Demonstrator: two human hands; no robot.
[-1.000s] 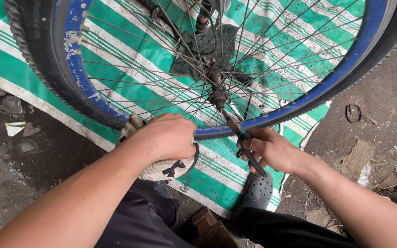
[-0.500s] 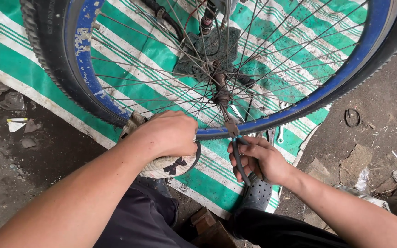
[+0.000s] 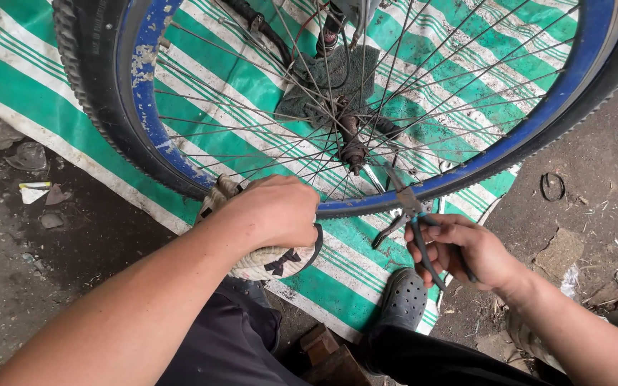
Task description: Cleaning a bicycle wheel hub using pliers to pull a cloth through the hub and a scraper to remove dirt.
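A bicycle wheel with a blue rim and black tyre stands over a green and white striped sheet. My left hand grips the near part of the rim and tyre, above a worn pale shoe. My right hand holds pliers with dark handles; their jaws point up toward the spokes near the hub. The handles are spread apart.
A grey clog covers my right foot at the sheet's edge. Dirt ground with stones, paper scraps and a small black ring lies right of the wheel. A dark rag sits behind the hub.
My right hand has shifted right and slightly down, and the pliers' handles now stand apart. The view has moved, so the wheel sits further right. My left hand stays on the rim.
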